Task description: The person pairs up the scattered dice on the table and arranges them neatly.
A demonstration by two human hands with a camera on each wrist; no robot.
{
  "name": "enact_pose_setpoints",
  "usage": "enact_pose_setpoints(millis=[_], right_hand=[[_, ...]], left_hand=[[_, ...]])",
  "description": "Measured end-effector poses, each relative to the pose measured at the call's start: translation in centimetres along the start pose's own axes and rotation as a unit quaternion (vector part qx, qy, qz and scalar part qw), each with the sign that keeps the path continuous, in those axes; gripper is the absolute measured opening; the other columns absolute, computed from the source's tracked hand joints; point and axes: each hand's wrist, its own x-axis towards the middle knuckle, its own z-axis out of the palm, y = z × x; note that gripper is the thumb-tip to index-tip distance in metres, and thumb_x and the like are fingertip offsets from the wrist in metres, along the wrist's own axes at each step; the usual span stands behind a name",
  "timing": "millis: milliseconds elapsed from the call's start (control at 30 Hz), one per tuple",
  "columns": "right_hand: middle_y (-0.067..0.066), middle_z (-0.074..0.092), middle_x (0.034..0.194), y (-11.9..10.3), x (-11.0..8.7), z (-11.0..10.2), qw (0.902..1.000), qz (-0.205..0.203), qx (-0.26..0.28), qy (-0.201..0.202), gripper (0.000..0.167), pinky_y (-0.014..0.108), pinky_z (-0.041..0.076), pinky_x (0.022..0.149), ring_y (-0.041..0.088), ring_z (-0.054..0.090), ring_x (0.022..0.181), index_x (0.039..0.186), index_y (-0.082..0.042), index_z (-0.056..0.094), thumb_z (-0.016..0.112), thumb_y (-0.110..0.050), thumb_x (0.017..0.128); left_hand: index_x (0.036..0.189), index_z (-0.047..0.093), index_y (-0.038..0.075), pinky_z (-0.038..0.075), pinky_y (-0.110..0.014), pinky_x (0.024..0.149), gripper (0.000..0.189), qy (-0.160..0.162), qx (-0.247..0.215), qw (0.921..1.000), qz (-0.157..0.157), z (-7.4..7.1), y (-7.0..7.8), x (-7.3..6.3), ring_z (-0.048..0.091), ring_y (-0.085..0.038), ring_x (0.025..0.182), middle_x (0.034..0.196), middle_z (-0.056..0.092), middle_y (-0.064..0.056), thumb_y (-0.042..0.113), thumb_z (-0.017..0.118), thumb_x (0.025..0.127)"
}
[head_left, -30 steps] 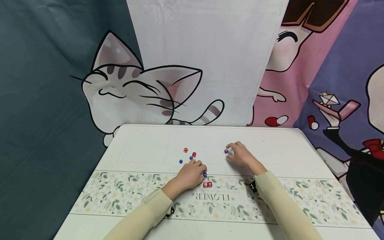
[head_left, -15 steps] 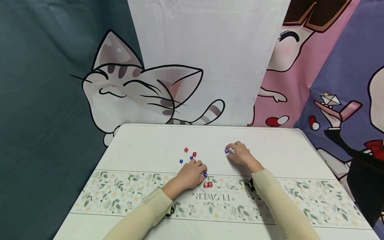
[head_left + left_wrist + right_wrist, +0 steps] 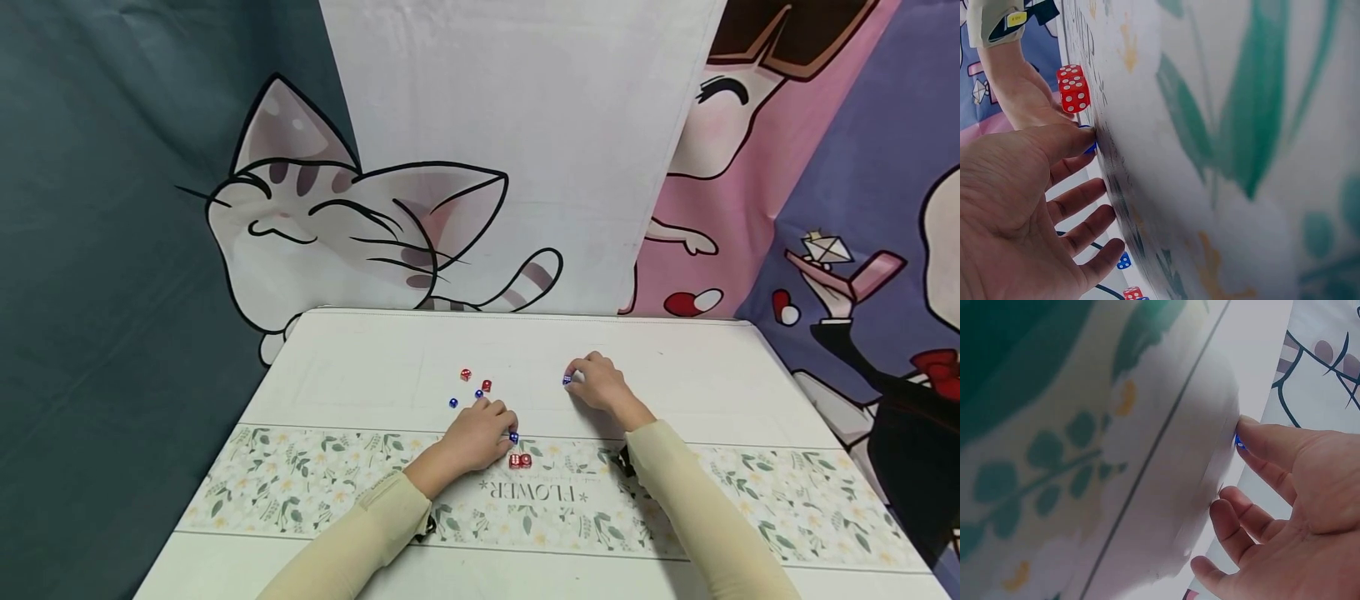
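Observation:
My left hand (image 3: 477,436) rests low over the table, thumb and index finger pinching a blue die (image 3: 513,437) at the edge of the floral band. In the left wrist view that blue die (image 3: 1090,149) is mostly covered by the thumb, and the other fingers are spread. Just in front of it, two red dice (image 3: 520,461) sit side by side. Farther out on the right, my right hand (image 3: 602,385) pinches another blue die (image 3: 567,380) on the white surface. Only a sliver of this blue die (image 3: 1240,443) shows between thumb and index finger in the right wrist view.
Beyond my left hand lie two more blue dice, one to the left (image 3: 453,403) and one nearer the fingers (image 3: 479,394). Two loose red dice, a farther one (image 3: 466,375) and a closer one (image 3: 487,386), are beside them. A cartoon curtain (image 3: 525,167) hangs behind the white table (image 3: 360,358).
The thumb and index finger of my right hand have closed in on the blue die, which has turned slightly. My left hand stays in place with its die.

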Motion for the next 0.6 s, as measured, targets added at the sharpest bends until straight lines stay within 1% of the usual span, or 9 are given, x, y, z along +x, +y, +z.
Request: enact_pose_setpoints(millis=[333,600], right_hand=[[0.021,0.055,0.123,-0.7,-0.8,0.5,0.9998,-0.003,-0.014,-0.015,0.015,0.059,0.044,0.09,0.042,0.05,0.114,0.105,-0.014,0.07,0.071,-0.023,0.093],[0.019,0.056,0.121,-1.7,-1.7,0.8,0.9991,-0.021,-0.035,-0.009,0.013,0.06,0.044,0.092,0.042,0.052,0.113,0.103,-0.016,0.071,0.073,-0.024,0.092]], left_hand=[[0.108,0.065,0.023,0.046,-0.034,0.076,0.015,-0.003,0.001,1.0,-0.003,0.1,0.0,0.0,0.048,-0.017,0.093,0.109,0.06,0.003,0.034,0.067,0.097],[0.107,0.065,0.024,0.046,-0.034,0.076,0.014,-0.002,0.005,1.0,-0.004,0.1,0.1,0.1,0.049,-0.017,0.093,0.108,0.06,0.003,0.032,0.067,0.096]])
